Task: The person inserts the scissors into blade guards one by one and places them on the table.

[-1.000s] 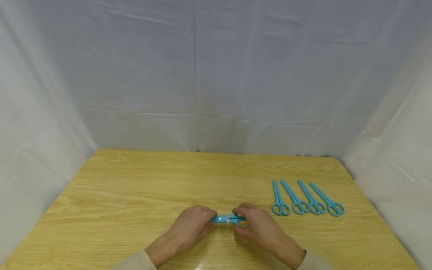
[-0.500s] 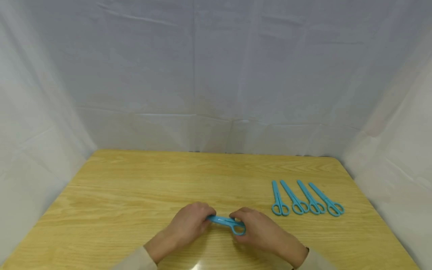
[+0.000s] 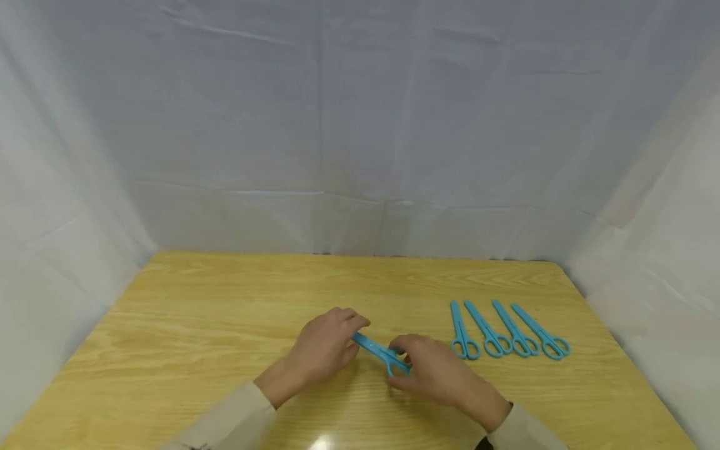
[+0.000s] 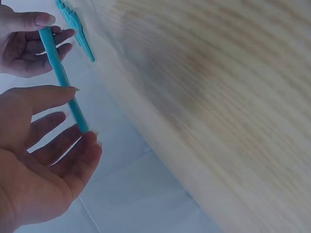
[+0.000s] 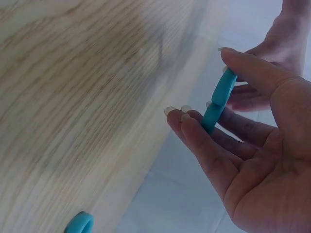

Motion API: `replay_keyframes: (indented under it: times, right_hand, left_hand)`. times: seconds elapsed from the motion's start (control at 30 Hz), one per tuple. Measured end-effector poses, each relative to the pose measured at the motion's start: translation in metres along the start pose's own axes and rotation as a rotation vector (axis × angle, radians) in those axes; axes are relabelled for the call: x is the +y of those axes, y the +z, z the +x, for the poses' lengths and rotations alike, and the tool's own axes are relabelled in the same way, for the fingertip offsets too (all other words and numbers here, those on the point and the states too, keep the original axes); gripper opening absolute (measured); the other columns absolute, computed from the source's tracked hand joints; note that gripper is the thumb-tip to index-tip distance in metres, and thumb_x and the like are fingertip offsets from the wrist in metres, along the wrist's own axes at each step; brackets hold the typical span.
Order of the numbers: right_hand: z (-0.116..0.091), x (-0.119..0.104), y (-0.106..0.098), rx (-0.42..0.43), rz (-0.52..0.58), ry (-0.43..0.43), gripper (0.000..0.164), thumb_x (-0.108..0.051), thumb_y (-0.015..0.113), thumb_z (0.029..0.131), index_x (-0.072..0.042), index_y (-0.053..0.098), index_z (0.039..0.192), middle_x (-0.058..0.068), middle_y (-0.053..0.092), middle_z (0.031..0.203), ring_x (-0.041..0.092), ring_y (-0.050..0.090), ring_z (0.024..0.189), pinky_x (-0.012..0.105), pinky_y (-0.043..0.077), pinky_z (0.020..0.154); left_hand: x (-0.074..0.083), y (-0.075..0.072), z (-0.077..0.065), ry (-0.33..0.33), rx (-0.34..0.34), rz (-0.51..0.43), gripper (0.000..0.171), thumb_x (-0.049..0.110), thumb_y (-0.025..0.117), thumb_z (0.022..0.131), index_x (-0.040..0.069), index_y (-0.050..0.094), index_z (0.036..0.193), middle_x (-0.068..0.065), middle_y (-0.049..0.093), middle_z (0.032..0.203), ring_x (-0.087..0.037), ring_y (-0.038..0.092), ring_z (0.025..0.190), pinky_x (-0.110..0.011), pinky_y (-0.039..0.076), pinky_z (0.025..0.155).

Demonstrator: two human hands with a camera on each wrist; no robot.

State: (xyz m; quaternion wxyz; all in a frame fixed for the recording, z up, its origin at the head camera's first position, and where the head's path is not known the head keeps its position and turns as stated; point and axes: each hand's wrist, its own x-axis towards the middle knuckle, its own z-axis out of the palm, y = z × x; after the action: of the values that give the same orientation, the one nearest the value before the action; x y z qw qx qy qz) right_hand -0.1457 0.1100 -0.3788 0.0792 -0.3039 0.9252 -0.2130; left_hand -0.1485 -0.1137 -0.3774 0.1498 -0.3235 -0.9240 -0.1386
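Note:
A pair of light blue scissors point(image 3: 372, 345) is held between both hands above the wooden table, slanting with the blade end farther away. My left hand point(image 3: 326, 347) pinches the blade end between thumb and fingers. In the left wrist view the scissors point(image 4: 61, 75) appear edge-on, a slim bar, their tip at the left fingertips point(image 4: 90, 138). My right hand point(image 3: 435, 369) holds the handle end. From the right wrist, the handle loops point(image 5: 221, 94) show edge-on between thumb and fingers; the blade part is hidden behind the hand there.
Several more light blue scissors lie fanned in a row on the table's right side, the nearest pair point(image 3: 460, 328) just beyond my right hand. The wooden table point(image 3: 225, 294) has white sheeting point(image 3: 360, 225) behind it and at both sides.
My left hand has moved forward with the blade end, so the scissors have gone from lying crosswise to a slant. They turned between the hands meanwhile. The right hand stays near its place.

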Motion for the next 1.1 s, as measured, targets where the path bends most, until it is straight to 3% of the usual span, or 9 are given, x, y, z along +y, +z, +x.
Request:
replay_keyframes:
  times: [0.3, 0.43, 0.6, 0.7, 0.87, 1.1]
  right_hand:
    - [0.003, 0.017, 0.001, 0.060, 0.038, 0.166, 0.050, -0.039, 0.075, 0.082, -0.004, 0.062, 0.116, 0.006, 0.068, 0.098, 0.020, 0.066, 0.084, 0.037, 0.054, 0.068]
    - [0.004, 0.025, 0.000, 0.108, -0.012, 0.232, 0.053, -0.042, 0.075, 0.080, -0.004, 0.062, 0.115, 0.007, 0.069, 0.096, 0.019, 0.065, 0.080, 0.038, 0.054, 0.066]
    - [0.005, 0.034, 0.001, 0.150, -0.101, 0.325, 0.051, -0.045, 0.075, 0.079, -0.003, 0.064, 0.107, -0.002, 0.059, 0.067, 0.012, 0.053, 0.053, 0.030, 0.043, 0.045]
    - [0.007, 0.037, 0.003, 0.178, -0.113, 0.365, 0.048, -0.044, 0.075, 0.079, -0.002, 0.065, 0.098, -0.003, 0.049, 0.057, 0.012, 0.046, 0.047, 0.028, 0.036, 0.041]
    - [0.012, 0.037, 0.004, 0.180, -0.146, 0.421, 0.042, -0.045, 0.075, 0.078, -0.007, 0.057, 0.076, 0.000, 0.048, 0.057, 0.015, 0.045, 0.048, 0.029, 0.036, 0.041]
    - [0.014, 0.035, 0.004, 0.152, -0.213, 0.458, 0.045, -0.046, 0.074, 0.079, -0.008, 0.052, 0.071, 0.003, 0.048, 0.060, 0.016, 0.047, 0.049, 0.029, 0.038, 0.042]
  left_hand:
    - [-0.013, 0.008, 0.007, -0.060, 0.062, 0.039, 0.053, 0.014, 0.079, 0.076, 0.008, 0.059, 0.125, -0.012, 0.059, 0.121, -0.030, 0.057, 0.108, -0.042, 0.051, 0.083]
    - [-0.014, 0.013, 0.009, -0.078, 0.007, 0.057, 0.055, 0.018, 0.077, 0.080, 0.009, 0.056, 0.129, -0.014, 0.056, 0.125, -0.031, 0.055, 0.111, -0.044, 0.050, 0.085]
    - [-0.013, 0.021, 0.013, -0.049, -0.103, 0.081, 0.055, 0.026, 0.071, 0.086, 0.010, 0.052, 0.134, -0.016, 0.050, 0.133, -0.032, 0.051, 0.118, -0.047, 0.047, 0.089]
    - [-0.012, 0.025, 0.014, -0.032, -0.133, 0.102, 0.053, 0.030, 0.068, 0.088, 0.012, 0.052, 0.136, -0.016, 0.048, 0.136, -0.032, 0.049, 0.120, -0.048, 0.047, 0.090]
    - [-0.012, 0.031, 0.013, -0.004, -0.166, 0.129, 0.051, 0.034, 0.064, 0.091, 0.013, 0.051, 0.136, -0.016, 0.047, 0.137, -0.033, 0.048, 0.121, -0.047, 0.046, 0.091]
    - [-0.010, 0.033, 0.013, 0.023, -0.206, 0.162, 0.052, 0.038, 0.059, 0.094, 0.014, 0.048, 0.138, -0.015, 0.046, 0.137, -0.032, 0.046, 0.124, -0.047, 0.044, 0.094]
